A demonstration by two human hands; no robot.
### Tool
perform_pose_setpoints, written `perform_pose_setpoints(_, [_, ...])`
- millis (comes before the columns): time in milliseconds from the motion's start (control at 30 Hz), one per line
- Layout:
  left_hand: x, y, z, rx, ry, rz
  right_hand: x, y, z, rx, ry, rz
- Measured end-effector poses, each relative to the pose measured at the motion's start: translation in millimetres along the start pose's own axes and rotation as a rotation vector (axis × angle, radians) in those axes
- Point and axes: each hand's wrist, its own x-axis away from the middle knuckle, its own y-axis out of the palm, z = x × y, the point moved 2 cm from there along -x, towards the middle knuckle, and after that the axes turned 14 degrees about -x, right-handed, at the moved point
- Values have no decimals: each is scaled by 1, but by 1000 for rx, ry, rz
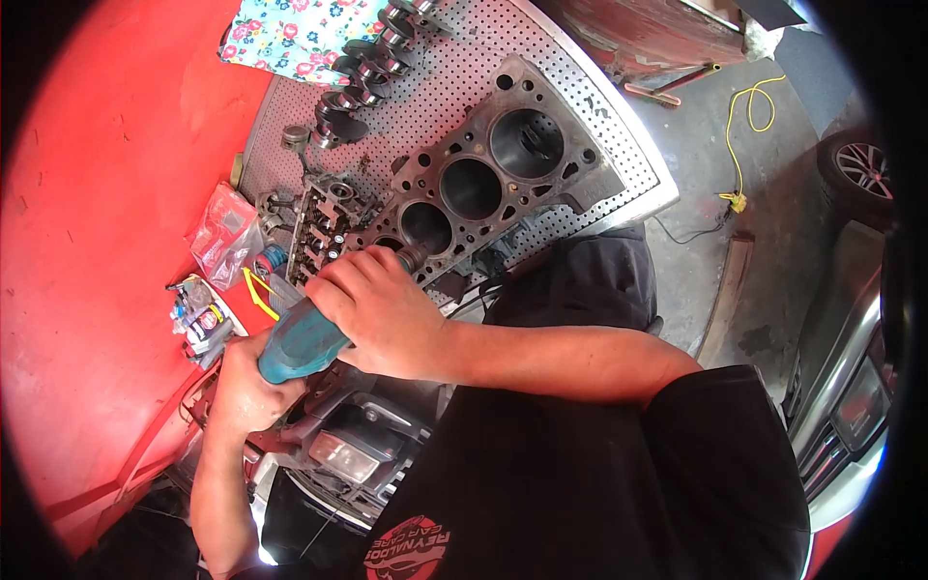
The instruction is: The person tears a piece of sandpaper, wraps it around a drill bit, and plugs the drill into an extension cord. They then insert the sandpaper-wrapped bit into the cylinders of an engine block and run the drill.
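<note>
Your right hand (pixel 396 314), fingers together, clamps the front of the teal power tool (pixel 302 345), and your left hand (pixel 249 387) wraps its rear, its fingertips partly hidden. The tool's front end meets the engine block (pixel 437 184), which lies along the perforated table's (pixel 406 116) near edge.

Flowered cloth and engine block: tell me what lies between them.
A crankshaft lies between the flowered cloth and the engine block, over the perforated tabletop, in the head view.
</note>
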Motion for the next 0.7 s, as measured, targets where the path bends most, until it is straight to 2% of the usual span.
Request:
perform_pose_setpoints(33, [-1, 1, -2, -13, 39, 16, 1, -1, -1, 1, 2, 3])
perform_pose_setpoints(167, [-13, -17, -6, -101, -45, -54, -6, 6, 8, -5, -2, 76])
perform_pose_setpoints(300, [-31, -40, 3, -175, 75, 32, -23, 7, 11, -2, -14, 175])
perform_pose_setpoints(433, [-44, -61, 4, -278, 138, 26, -31, 0, 9, 13, -57, 282])
perform_pose_setpoints(533, [-50, -67, 28, -293, 219, 17, -31, -8, 6, 26, -82, 343])
perform_pose_setpoints(700, [-52, -68, 36, -358, 229, 38, -28, -16, 6, 12, -72, 351])
